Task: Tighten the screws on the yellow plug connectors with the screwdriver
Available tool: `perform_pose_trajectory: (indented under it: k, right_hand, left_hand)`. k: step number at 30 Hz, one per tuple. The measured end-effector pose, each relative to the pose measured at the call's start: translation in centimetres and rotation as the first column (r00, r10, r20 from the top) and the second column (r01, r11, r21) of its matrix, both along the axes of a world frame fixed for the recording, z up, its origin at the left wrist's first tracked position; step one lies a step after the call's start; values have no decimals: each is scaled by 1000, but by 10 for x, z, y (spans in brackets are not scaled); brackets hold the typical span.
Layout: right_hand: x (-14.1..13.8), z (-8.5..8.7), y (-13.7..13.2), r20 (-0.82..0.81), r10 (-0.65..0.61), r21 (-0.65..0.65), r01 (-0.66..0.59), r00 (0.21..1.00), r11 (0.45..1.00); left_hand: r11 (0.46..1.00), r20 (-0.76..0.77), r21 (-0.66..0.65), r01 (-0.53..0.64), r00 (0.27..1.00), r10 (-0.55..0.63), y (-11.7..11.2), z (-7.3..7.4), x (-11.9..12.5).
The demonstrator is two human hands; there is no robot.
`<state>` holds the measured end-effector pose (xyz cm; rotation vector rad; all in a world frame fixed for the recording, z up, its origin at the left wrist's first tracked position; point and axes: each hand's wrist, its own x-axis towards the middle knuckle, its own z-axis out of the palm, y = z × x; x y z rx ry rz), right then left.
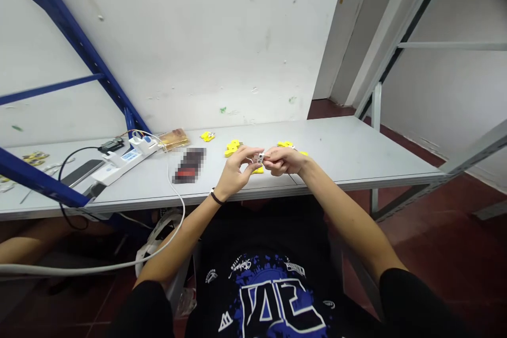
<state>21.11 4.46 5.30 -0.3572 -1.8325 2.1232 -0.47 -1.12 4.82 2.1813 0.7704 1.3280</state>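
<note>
Hands meet above the near edge of the grey worktop [348, 153], in front of the person's chest. The left hand [235, 169] is closed in a pinch, thumb and fingertips gripping a small white part [260, 158] from the left. The right hand [284, 160] is curled shut and grips the same white part from the right, so both hands touch it and hold it clear of the surface. Finer detail of the part cannot be made out. A dark band [216, 197] sits on the left wrist.

Yellow pieces [233, 147] lie on the worktop just beyond the hands, in small groups: one at the left hand's fingertips, one behind the right hand [285, 144], one farther back toward the wall [207, 136], and one partly hidden under the hands [258, 170]. A blurred dark object [189, 165] lies on the surface to the left of the hands. Farther left stands a white power strip [127, 158] with plugs fitted, and a white cable [174, 206] runs from it over the front edge and down. A brownish flat object [174, 139] lies beside the strip. A blue rack frame [79, 42] crosses the left side, and a grey frame [467, 153] stands at the right.
</note>
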Motion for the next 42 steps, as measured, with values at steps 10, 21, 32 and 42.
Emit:
perform_pose_trajectory:
  k: [10,21,32,42]
  right_hand:
    - [15,22,-15,23,-194,115,191,981,975]
    - [-46,-9,-11,46,-671,239,644,740,726]
    - [-57,-4,-16,-132,-829,200,834,544,515]
    - [-71,-3,-27,-237,-810,-107,814,537,571]
  left_hand:
    - [982,-78,165,-96,991,110,0,-5,4]
    - [980,17,-138,-146,989,150,-6,-17,23]
    - [993,186,-99,-56,980,74,-12,-18,25]
    - [896,-96,378,-232,953,288,3,-27,11]
